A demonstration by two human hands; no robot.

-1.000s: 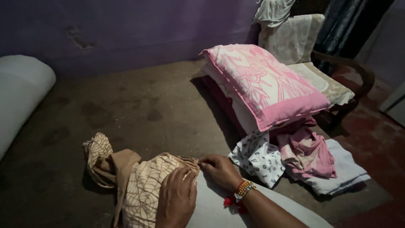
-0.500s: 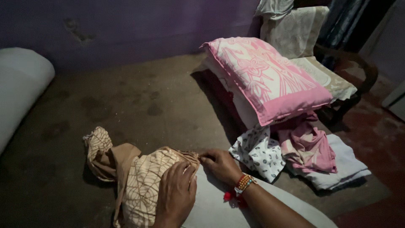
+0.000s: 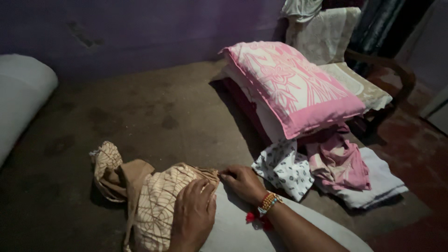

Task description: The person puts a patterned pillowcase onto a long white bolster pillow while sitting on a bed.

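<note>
Under the left hand (image 3: pixel 193 214), laid flat with palm down and fingers stretched out side by side, gripping nothing, only pressing: a bunched beige cloth (image 3: pixel 156 205) with a leaf-like print. Just beyond those fingertips, the right hand (image 3: pixel 242 182), thumb and forefinger closed in a pinch on the cloth's near edge, with a beaded bracelet (image 3: pixel 269 202) and a red thread at the wrist. Beneath both hands and toward the body, a pale sheet (image 3: pixel 233 231); away to the left of the pinch, the cloth's loose, knotted end trailing over the dark bed surface (image 3: pixel 154 112). Right beside the pinching hand, a spotted white cloth (image 3: pixel 284 168), then a crumpled pink garment (image 3: pixel 338 161) on a folded white towel (image 3: pixel 382 179). Farther off past the grip, a pink pillow (image 3: pixel 289 86) stacked on other bedding; far to the left, a white bolster (image 3: pixel 21 98). Judging by the hands: midway through straightening or folding, one edge held, the bulk pinned flat. For any further pull on that edge, probably needed: steady weight from the flat hand, a firm pinch, and a smooth draw along the sheet to avoid bunching.
</note>
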